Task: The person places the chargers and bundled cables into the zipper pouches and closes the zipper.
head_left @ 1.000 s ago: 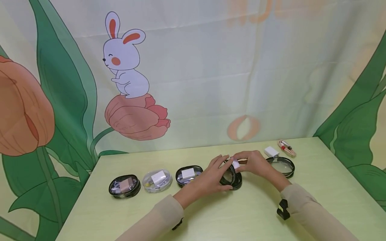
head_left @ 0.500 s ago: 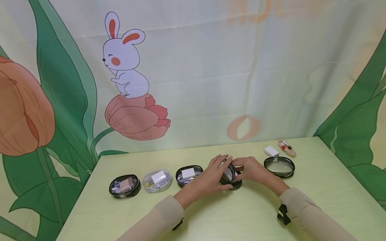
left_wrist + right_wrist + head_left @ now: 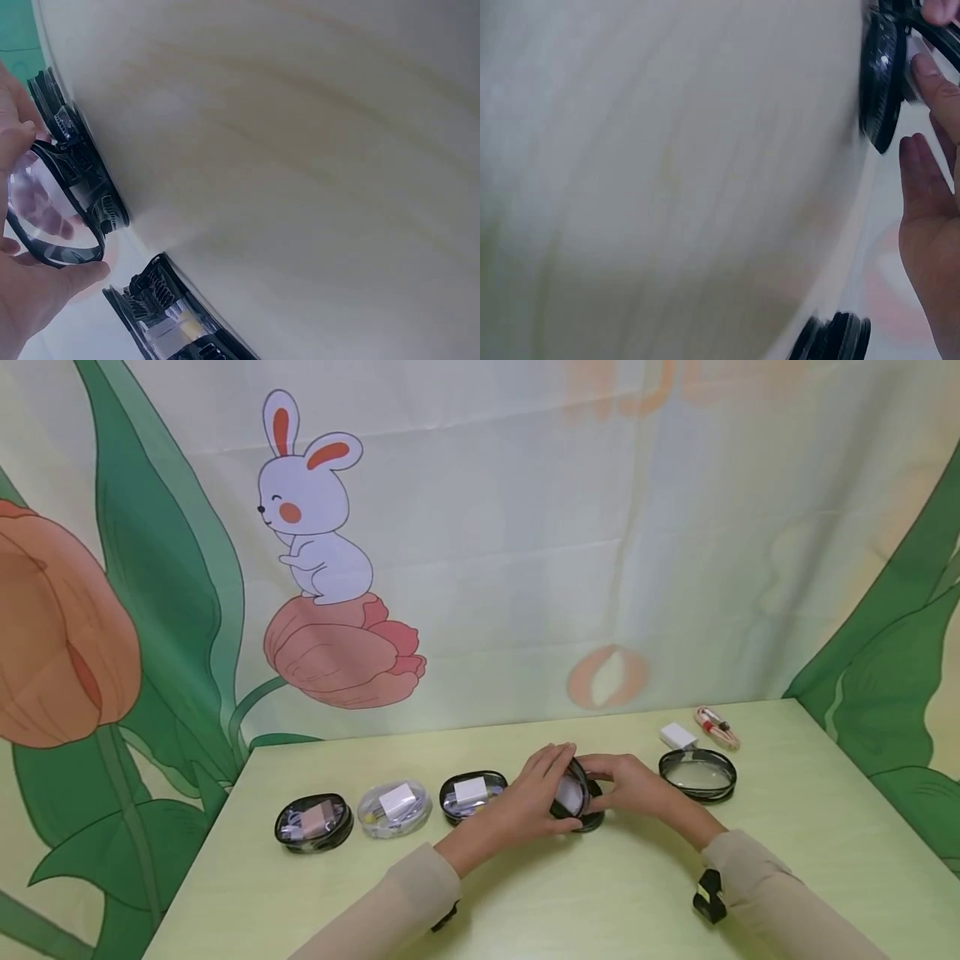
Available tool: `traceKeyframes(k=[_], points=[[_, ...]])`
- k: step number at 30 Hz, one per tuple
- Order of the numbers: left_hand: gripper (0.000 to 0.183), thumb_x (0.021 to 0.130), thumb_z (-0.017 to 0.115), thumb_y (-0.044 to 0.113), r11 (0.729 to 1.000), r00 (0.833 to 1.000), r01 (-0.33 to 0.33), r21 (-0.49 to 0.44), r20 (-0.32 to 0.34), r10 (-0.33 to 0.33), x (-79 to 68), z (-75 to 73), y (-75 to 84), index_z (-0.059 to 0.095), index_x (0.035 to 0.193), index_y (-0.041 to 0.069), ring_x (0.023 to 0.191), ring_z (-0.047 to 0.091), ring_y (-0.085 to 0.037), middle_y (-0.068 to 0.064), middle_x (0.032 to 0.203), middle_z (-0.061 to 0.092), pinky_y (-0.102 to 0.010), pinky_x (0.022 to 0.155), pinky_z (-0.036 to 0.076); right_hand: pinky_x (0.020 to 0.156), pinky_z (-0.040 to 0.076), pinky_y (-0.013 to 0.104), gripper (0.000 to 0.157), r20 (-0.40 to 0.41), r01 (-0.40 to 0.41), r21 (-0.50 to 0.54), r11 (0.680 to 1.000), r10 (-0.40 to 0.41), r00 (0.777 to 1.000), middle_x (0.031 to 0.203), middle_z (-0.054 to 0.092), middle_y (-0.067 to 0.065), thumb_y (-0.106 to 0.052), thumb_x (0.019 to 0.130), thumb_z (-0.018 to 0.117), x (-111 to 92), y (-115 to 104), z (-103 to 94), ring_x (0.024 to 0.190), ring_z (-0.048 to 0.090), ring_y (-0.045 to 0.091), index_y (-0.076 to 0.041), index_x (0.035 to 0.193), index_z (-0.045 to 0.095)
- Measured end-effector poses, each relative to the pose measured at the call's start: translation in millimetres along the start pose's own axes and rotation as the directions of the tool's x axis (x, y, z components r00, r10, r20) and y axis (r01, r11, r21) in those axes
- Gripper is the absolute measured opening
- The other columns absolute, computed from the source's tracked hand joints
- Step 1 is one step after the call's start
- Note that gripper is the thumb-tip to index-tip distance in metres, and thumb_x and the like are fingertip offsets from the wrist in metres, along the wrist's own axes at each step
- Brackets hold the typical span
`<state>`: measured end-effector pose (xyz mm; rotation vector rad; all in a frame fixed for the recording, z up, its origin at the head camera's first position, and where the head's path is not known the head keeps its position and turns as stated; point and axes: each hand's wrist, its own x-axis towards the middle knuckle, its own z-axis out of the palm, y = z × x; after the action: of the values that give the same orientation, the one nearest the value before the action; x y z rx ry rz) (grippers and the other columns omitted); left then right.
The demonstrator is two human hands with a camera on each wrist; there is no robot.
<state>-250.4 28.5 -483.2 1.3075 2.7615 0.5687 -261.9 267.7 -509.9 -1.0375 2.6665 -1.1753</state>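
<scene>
My left hand [image 3: 536, 797] grips the raised lid of a clear oval zip pouch with black trim [image 3: 572, 795], thumb low and fingers over the top. The left wrist view shows the clear lid [image 3: 56, 206] tilted up from the pouch's black zipped side [image 3: 94, 184]. My right hand [image 3: 628, 785] reaches in at the pouch's opening from the right. Its thumb and fingers pinch a whitish charger block [image 3: 913, 71], which is partly hidden inside the pouch in the right wrist view.
Left of the hands stand a black-trimmed pouch [image 3: 453, 810], a clear pouch [image 3: 375, 822] and another black-trimmed pouch [image 3: 330, 843], with chargers and cables inside. To the right lie another black-trimmed pouch [image 3: 697, 775], a white charger [image 3: 678, 736] and a pink cable [image 3: 717, 729].
My right hand has moved down and slightly right, lowering the white charger from above the pouch into its opening. The left hand still holds the lid up, tilted a little more towards the right.
</scene>
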Motion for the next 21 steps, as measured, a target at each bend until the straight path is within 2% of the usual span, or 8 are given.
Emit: traceKeyframes(k=[4, 12, 17, 21], points=[[0.098, 0.089, 0.078, 0.042, 0.999, 1.0, 0.012, -0.048, -0.013, -0.012, 2.0, 0.5, 1.4, 0.02, 0.158, 0.005, 0.154, 0.019, -0.028, -0.014, 0.166, 0.018, -0.038, 0.118, 0.034, 0.1, 0.052, 0.04, 0.065, -0.023, -0.07, 0.038, 0.997, 0.07, 0.997, 0.143, 0.057, 0.019, -0.005, 0.083, 0.083, -5, 0, -7.0, 0.13, 0.055, 0.038, 0.0, 0.142, 0.056], [0.072, 0.088, 0.08, 0.042, 0.999, 1.0, -0.022, -0.044, -0.002, 0.022, 13.3, 6.7, 0.5, 0.043, 0.14, 0.008, 0.147, 0.033, -0.032, -0.015, 0.164, 0.02, -0.035, 0.107, 0.046, 0.097, 0.053, 0.045, 0.059, -0.029, -0.092, -0.02, 0.996, 0.091, 0.995, 0.139, 0.057, 0.026, 0.002, 0.082, 0.082, -16, 0, -16.1, 0.127, 0.055, 0.043, 0.005, 0.136, 0.059], [0.059, 0.091, 0.076, 0.042, 0.998, 0.998, -0.053, -0.018, 0.043, 0.054, 17.3, 8.6, 0.2, 0.052, 0.136, 0.012, 0.145, 0.035, -0.033, -0.015, 0.161, 0.026, -0.037, 0.108, 0.046, 0.093, 0.055, 0.046, 0.054, -0.057, -0.149, -0.091, 0.985, 0.144, 0.988, 0.135, 0.057, 0.03, 0.007, 0.083, 0.079, -20, -6, -19.6, 0.117, 0.062, 0.046, 0.008, 0.133, 0.058], [0.055, 0.092, 0.074, 0.045, 0.993, 0.992, -0.101, 0.055, 0.077, 0.096, 20.5, 7.5, -0.1, 0.056, 0.136, 0.016, 0.142, 0.037, -0.03, -0.013, 0.154, 0.038, -0.038, 0.113, 0.04, 0.092, 0.056, 0.047, 0.051, -0.078, -0.164, -0.119, 0.979, 0.156, 0.985, 0.135, 0.057, 0.028, 0.008, 0.085, 0.077, -23, -13, -24.9, 0.112, 0.064, 0.047, 0.006, 0.132, 0.059]])
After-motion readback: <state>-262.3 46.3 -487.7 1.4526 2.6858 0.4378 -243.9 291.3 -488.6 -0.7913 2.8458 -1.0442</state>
